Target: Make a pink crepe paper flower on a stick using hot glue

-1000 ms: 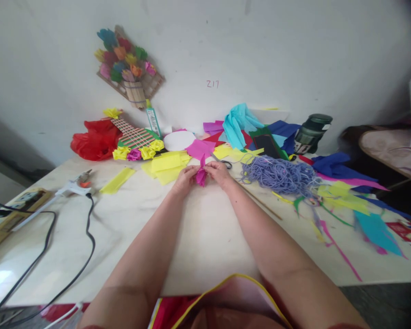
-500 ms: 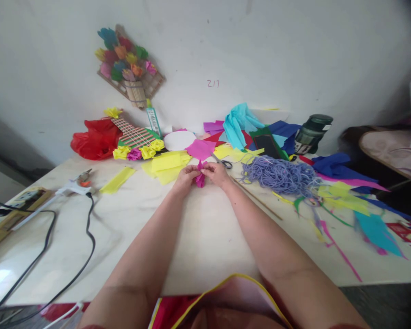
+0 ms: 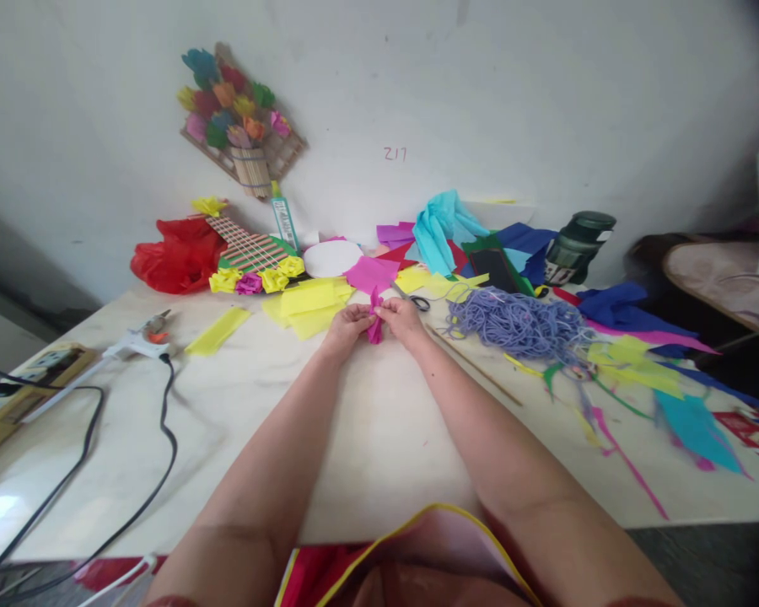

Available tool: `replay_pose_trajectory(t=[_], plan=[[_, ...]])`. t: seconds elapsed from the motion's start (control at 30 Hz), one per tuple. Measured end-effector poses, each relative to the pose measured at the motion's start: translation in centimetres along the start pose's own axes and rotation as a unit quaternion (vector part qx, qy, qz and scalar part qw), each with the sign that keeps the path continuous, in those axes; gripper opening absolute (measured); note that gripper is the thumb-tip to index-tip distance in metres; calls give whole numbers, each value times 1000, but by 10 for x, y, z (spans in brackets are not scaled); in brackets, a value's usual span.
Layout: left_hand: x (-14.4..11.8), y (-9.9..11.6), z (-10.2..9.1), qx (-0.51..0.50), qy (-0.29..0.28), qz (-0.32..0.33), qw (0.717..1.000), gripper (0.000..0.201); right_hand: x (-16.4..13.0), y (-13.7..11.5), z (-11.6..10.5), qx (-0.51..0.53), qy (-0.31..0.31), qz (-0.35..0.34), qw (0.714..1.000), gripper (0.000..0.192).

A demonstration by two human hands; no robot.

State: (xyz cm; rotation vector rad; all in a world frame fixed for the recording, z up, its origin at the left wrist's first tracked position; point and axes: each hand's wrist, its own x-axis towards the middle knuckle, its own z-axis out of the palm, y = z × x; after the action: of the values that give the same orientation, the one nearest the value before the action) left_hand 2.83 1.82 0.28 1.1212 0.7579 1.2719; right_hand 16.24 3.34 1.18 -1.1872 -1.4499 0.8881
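Between my two hands is a small bunched piece of magenta crepe paper (image 3: 375,330), pinched at its middle. My left hand (image 3: 349,327) closes on its left side with thumb and fingertips. From the other side my right hand (image 3: 403,320) pinches it too, the fingertips of both hands nearly meeting. The paper fans out above and below the pinch. Just beyond lies a flat magenta paper sheet (image 3: 372,274). Scissors (image 3: 419,303) rest right of my right hand, partly hidden by it. Yellow paper strips (image 3: 313,305) lie behind my left hand.
A glue gun (image 3: 142,342) with a black cord and a power strip (image 3: 31,379) are at left. Tangled purple cord (image 3: 519,324), a thin stick (image 3: 474,364) and a dark green jar (image 3: 580,247) are at right. A woven piece with paper flowers (image 3: 253,246) leans at the back.
The magenta paper is turned slightly and bunched more narrowly between my fingertips. Both hands have shifted very slightly to the right; everything else on the table stays put.
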Motion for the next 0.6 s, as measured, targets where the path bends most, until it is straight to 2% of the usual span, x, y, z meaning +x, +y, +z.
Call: replay_pose_trajectory(t=[0.13,0.37,0.47,0.6], plan=[[0,-2,0,-2,12,9,1000,36,-1,1,0,29,-19,-12,999,15],[2,-3,-1,-13,14,37,999,44,-1,9,3,40,-41,-77,995,19],[0,1,1,-9,15,39,999,53,-2,7,2,70,-42,-60,995,20],[-2,5,3,-11,20,39,999,62,-1,2,-1,101,9,-9,995,19]])
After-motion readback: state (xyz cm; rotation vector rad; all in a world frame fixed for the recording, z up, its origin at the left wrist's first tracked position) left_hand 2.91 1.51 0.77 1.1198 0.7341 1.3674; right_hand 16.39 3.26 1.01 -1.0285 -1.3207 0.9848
